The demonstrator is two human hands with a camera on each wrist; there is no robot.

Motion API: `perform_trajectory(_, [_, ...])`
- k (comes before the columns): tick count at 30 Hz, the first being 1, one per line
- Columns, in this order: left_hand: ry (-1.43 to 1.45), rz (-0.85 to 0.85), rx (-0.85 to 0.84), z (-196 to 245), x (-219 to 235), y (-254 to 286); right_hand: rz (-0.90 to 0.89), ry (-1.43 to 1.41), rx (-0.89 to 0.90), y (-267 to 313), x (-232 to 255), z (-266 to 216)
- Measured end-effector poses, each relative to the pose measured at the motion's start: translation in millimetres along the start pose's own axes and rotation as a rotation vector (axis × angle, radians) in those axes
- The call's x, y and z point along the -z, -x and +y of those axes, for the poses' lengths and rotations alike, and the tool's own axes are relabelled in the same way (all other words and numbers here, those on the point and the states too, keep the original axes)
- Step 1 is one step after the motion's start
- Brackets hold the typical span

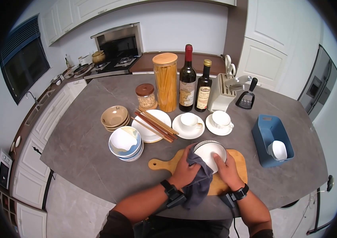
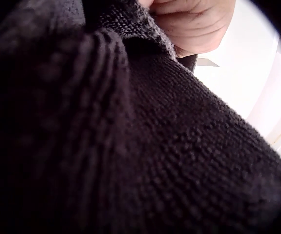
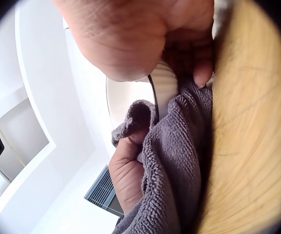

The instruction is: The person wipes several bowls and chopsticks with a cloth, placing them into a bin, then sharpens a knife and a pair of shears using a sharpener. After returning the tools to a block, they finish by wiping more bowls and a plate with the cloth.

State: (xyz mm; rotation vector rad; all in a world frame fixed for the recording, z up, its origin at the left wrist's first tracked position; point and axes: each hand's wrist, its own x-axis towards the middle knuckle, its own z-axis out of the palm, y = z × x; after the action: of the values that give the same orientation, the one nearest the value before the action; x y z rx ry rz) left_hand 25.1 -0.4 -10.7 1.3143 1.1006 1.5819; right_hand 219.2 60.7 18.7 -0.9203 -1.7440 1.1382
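Observation:
A white bowl with a thin dark rim and ribbed outside is held tilted over the wooden cutting board. My right hand grips it from the right, thumb over the inside, fingers beneath. On the other side my left hand bunches a dark grey towel against the bowl's left edge. In the right wrist view the towel wraps over the rim, with the left thumb pressing a fold inside. Dark towel cloth fills most of the left wrist view and hides the bowl there.
Stacked blue-white bowls and brown bowls stand left, beside a plate bearing chopsticks. Two cups on saucers, bottles, jars and a knife block stand behind. A blue bin with white bowls sits right.

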Motion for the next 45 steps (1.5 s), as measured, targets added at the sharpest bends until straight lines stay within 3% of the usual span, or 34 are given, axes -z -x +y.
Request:
perform_trajectory(11, [-0.048,0.052,0.015,-3,0,0,-0.011,0.025,0.02,-1,-1,2])
perform_trajectory(39, [0.013,0.0,0.061,-1,2,0,-0.032,-0.051,-0.017,-3,0,9])
perform_trajectory(45, [-0.117,0.01,0.008,-4,2,-1,-0.018,-0.099,-0.037,-4,-1,2])
